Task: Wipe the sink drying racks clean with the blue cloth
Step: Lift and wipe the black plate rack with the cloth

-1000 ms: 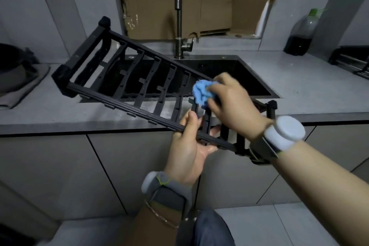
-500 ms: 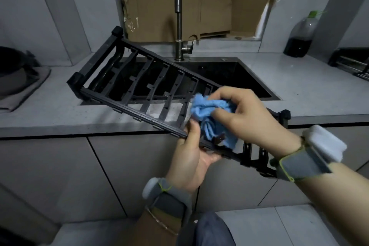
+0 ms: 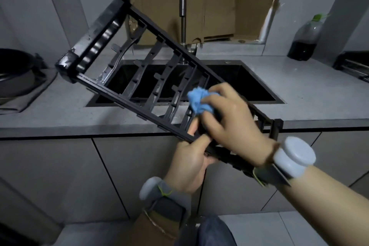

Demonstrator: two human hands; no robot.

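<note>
Half a second ago the rack (image 3: 93, 44) lay flatter over the sink (image 3: 235, 78). Now it tilts more steeply, its far end raised left of the tap (image 3: 182, 6) and in front of the cardboard (image 3: 219, 2) behind the sink. The cloth (image 3: 199, 100) then hung over the rack's near rail. It now sits higher on the slats as a tight wad, above the sink's front edge.

The left hand (image 3: 189, 164) has kept its place in front of the sink. Its grip is closed round the near rail, thumb on top and fingers beneath. The right hand (image 3: 233, 122) has its grip pinched on the cloth, fingers curled over the wad and pressing it onto a slat.

The rack is black, glossy and wet-looking, a long frame with curved, notched slats and a blocky end bar. The cloth is blue, soft and crumpled. The sink is a dark square basin set in a grey speckled table (image 3: 309, 94). The tap is a slim metal pipe.

One rack is held, and at least five of its slats show. There is one cloth and two hands, each with a grey wrist band, left (image 3: 159, 191) and right (image 3: 293, 158). One plastic bottle (image 3: 305, 42) of dark liquid stands right of the sink, and one dark pot (image 3: 14, 70) sits left of it.
</note>
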